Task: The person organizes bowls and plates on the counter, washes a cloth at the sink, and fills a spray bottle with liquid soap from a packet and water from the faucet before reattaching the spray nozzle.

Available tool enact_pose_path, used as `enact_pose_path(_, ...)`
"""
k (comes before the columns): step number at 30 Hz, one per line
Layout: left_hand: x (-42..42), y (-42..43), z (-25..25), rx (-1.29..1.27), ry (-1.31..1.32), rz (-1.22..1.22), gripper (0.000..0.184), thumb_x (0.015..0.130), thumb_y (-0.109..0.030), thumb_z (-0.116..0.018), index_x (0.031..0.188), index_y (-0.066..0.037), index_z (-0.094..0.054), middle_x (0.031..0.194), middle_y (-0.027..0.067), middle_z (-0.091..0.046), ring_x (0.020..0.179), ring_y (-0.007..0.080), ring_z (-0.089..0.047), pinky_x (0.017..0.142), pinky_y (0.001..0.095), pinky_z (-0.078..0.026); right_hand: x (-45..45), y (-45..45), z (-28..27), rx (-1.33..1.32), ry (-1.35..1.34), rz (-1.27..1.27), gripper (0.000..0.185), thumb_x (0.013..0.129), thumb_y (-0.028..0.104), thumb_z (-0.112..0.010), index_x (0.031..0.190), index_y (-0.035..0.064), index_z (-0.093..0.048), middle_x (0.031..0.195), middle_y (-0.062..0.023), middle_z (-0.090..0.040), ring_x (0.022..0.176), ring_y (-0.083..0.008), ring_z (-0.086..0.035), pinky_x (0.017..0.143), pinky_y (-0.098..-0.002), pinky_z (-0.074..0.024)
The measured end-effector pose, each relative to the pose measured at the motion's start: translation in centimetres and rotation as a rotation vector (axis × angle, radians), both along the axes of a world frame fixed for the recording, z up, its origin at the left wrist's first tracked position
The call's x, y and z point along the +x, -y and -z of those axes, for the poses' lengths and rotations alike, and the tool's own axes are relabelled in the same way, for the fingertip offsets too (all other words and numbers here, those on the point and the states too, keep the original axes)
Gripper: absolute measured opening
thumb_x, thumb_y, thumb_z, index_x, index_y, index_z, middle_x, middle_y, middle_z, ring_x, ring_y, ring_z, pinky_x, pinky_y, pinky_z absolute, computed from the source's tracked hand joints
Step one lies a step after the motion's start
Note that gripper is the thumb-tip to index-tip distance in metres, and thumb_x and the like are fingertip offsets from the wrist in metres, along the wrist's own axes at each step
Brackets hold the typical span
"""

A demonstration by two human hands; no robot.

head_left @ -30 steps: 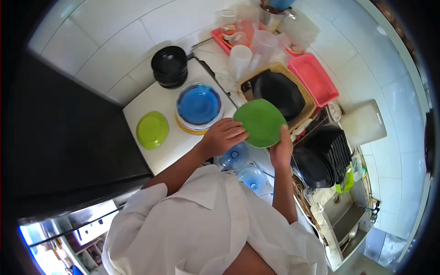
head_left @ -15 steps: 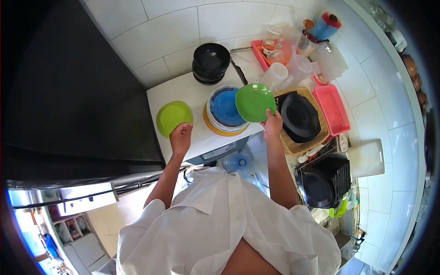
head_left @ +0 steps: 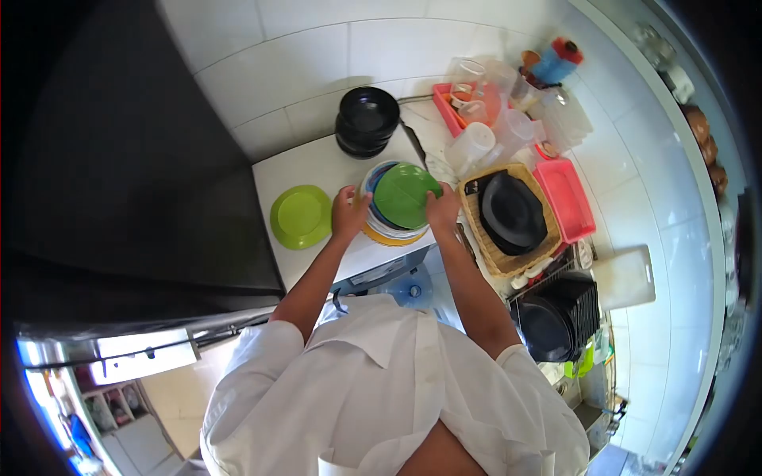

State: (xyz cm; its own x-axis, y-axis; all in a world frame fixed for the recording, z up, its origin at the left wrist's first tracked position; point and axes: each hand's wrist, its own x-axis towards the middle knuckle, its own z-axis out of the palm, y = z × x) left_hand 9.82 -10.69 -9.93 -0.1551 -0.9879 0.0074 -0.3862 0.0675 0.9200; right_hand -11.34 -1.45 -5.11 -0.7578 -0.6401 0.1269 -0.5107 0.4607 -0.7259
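Note:
A green plate (head_left: 403, 198) lies over the stack of plates, covering most of the blue plate beneath it. My right hand (head_left: 443, 209) grips its right edge, thumb on top. At the left side of the stack is my left hand (head_left: 349, 216), its fingers loosely bent and apart, with nothing held in them. Under the green plate, white plates (head_left: 409, 236) and a yellow plate (head_left: 383, 238) show at the rim. Left of my left hand, a lime-green plate (head_left: 301, 217) rests on the white top (head_left: 317, 166).
Black bowls (head_left: 368, 119) are stacked at the back. A wicker basket (head_left: 508, 266) holds black plates (head_left: 512, 208), beside a pink tray (head_left: 567, 198). Clear plastic jugs (head_left: 475, 143) stand behind. A dish rack with black plates (head_left: 548, 325) is at the right; a dark fridge-like panel (head_left: 135, 174) rises on the left.
My right hand has brought the green plate left and down over the stack. My left hand has left the lime-green plate and moved right to the stack's edge.

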Motion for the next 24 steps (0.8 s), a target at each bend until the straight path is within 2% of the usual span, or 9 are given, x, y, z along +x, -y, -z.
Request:
enact_pose_path(3,0.1,-0.7,0.3,0.057,-0.009,0.029,0.067,0.084,-0.047,-0.077,0.129,-0.002,-0.056,0.120,0.0184,-0.064,0.111,0.0320,-0.063,0.094,0.0413,-0.050,-1.0,0.8,2.1,0.069,-0.210,-0.066,0.034,0.083,0.016,-0.073,0.115,0.0054,-0.067,0.110,-0.0206,-0.063,0.105,-0.0376,-0.061,0.094,-0.0427,-0.0486)
enact_pose_path(4,0.3,-0.8,0.4,0.107,-0.042,0.059,0.072,0.083,-0.050,-0.077,0.132,-0.002,-0.055,0.121,0.0198,-0.064,0.112,0.0336,-0.063,0.096,0.0423,-0.050,-1.3,1.0,2.7,0.081,-0.107,-0.101,0.039,0.082,0.017,-0.074,0.119,0.0055,-0.065,0.113,-0.0210,-0.056,0.110,-0.0385,-0.056,0.098,-0.0446,-0.0457)
enact_pose_path(11,-0.7,0.4,0.2,0.191,0.120,0.040,0.105,0.076,-0.068,-0.074,0.149,-0.002,-0.038,0.138,0.0270,-0.052,0.128,0.0381,-0.053,0.107,0.0443,-0.043,-0.8,0.4,2.7,0.039,-0.223,-0.104,0.058,0.079,0.026,-0.081,0.127,0.0038,-0.059,0.116,-0.0229,-0.056,0.115,-0.0389,-0.054,0.100,-0.0448,-0.0449)
enact_pose_path(13,-1.2,1.4,0.8,0.405,-0.106,0.081,0.111,0.074,-0.072,-0.073,0.152,-0.003,-0.033,0.147,0.0288,-0.044,0.135,0.0391,-0.047,0.112,0.0446,-0.038,-1.3,0.5,4.3,-0.085,-0.115,-0.043,0.073,0.076,0.036,-0.085,0.131,-0.0008,-0.055,0.121,-0.0249,-0.055,0.117,-0.0397,-0.054,0.101,-0.0435,-0.0448)
enact_pose_path(14,-1.3,1.7,0.4,0.447,-0.124,0.095,0.116,0.073,-0.071,-0.074,0.154,-0.002,-0.029,0.151,0.0282,-0.041,0.137,0.0386,-0.045,0.113,0.0443,-0.037,-1.8,0.5,5.0,-0.105,0.065,-0.031,0.089,0.076,0.052,-0.082,0.137,-0.0035,-0.049,0.132,-0.0271,-0.052,0.123,-0.0390,-0.054,0.104,-0.0420,-0.0436)
enact_pose_path(15,-1.5,2.3,0.7,0.446,-0.123,0.103,0.116,0.073,-0.071,-0.074,0.154,-0.002,-0.029,0.151,0.0282,-0.041,0.137,0.0386,-0.045,0.113,0.0443,-0.037,-2.4,0.7,5.4,-0.107,0.063,-0.023,0.089,0.076,0.052,-0.082,0.137,-0.0035,-0.049,0.132,-0.0271,-0.052,0.123,-0.0390,-0.054,0.104,-0.0420,-0.0436)
enact_pose_path(18,-2.3,3.5,1.1,0.518,-0.231,0.155,0.114,0.075,-0.067,-0.076,0.155,-0.003,-0.027,0.148,0.0254,-0.044,0.135,0.0359,-0.047,0.111,0.0432,-0.039,-4.2,0.6,5.4,0.091,0.795,-0.079,0.100,0.079,0.070,-0.071,0.146,0.0014,-0.044,0.147,-0.0265,-0.045,0.130,-0.0346,-0.051,0.105,-0.0441,-0.0431)
enact_pose_path(23,-3.5,3.7,-2.2,0.799,-0.389,0.230,0.102,0.077,-0.046,-0.083,0.154,-0.007,-0.028,0.144,0.0199,-0.049,0.129,0.0305,-0.052,0.106,0.0405,-0.044,-3.9,0.3,4.2,0.110,1.077,-0.091,0.086,0.084,0.065,-0.068,0.143,0.0048,-0.049,0.142,-0.0141,-0.056,0.129,-0.0266,-0.054,0.106,-0.0450,-0.0440)
enact_pose_path(24,-4.1,4.7,0.8,0.723,-0.323,0.203,0.085,0.082,-0.036,-0.079,0.151,-0.012,-0.035,0.140,0.0163,-0.053,0.123,0.0296,-0.058,0.098,0.0439,-0.051,-4.0,0.2,4.1,0.112,1.170,-0.126,0.084,0.085,0.064,-0.067,0.145,0.0071,-0.048,0.144,-0.0124,-0.055,0.130,-0.0262,-0.054,0.106,-0.0463,-0.0436)
